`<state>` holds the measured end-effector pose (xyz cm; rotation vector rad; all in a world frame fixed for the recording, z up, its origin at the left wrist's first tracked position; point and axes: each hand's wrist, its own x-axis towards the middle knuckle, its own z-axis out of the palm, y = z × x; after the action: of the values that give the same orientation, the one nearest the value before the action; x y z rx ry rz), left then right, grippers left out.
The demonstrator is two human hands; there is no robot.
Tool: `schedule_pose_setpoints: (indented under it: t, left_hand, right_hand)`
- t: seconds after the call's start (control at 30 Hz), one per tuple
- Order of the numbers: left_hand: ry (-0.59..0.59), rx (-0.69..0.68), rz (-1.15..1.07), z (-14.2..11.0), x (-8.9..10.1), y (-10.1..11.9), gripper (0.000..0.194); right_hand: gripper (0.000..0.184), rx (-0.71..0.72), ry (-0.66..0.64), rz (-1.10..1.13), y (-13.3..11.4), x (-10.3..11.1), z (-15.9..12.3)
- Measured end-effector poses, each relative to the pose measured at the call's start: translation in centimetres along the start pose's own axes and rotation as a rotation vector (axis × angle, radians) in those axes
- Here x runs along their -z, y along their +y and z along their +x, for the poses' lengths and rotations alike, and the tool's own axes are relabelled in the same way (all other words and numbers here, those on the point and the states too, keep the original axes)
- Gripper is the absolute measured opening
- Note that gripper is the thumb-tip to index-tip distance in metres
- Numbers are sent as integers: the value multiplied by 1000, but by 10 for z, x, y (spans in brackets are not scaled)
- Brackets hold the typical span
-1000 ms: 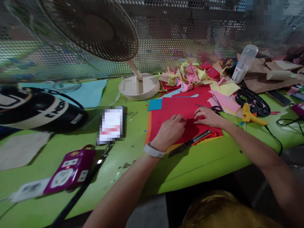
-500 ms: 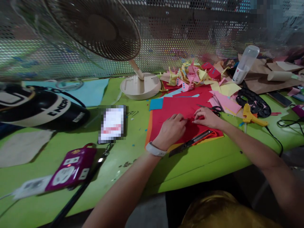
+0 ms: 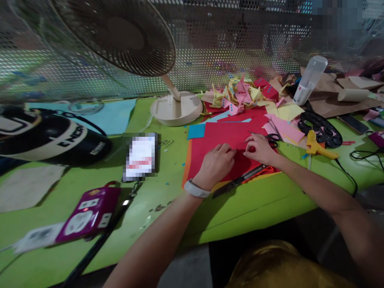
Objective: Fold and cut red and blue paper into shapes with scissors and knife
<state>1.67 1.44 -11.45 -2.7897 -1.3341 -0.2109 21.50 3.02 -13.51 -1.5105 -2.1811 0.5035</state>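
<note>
Both hands are over a stack of red paper sheets [image 3: 220, 132], edged below by orange and yellow. My left hand [image 3: 217, 165], with a pale watch band at the wrist, rests on the red paper with its fingers curled closed. Opposite it, my right hand [image 3: 260, 149] pinches with thumb and forefinger. Whatever lies between the fingertips blends into the red and cannot be made out. A box cutter [image 3: 243, 179] with an orange-red handle lies slanted below the hands. Dark-handled scissors [image 3: 272, 139] lie partly behind my right hand.
A fan [image 3: 177, 108] stands at the back, beside a pile of folded paper pieces [image 3: 240, 94]. To the right are a yellow glue gun [image 3: 319, 149], a black palette-like tray [image 3: 321, 130] and a clear-topped bottle [image 3: 310, 82]. Leftward are a phone [image 3: 140, 156], a purple power strip [image 3: 90, 212] and a black flask [image 3: 60, 136].
My right hand has shifted slightly, its thumb and forefinger now closer together. My left hand stays almost in place. The view has moved a little.
</note>
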Motion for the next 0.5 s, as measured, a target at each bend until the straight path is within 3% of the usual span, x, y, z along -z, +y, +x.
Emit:
schedule_pose_setpoints:
  t: [0.3,0.4,0.5]
  left_hand:
    - [33,9,79,-1,5,5,25]
    - [74,-17,93,-4,9,14,25]
    - [30,-51,78,-9,11,27,25]
  right_hand:
    - [8,-25,31,-19,-2,-1,-2]
    - [6,-24,53,-37,-2,-3,-2]
    - [7,-35,67,-63,-4,-4,-2]
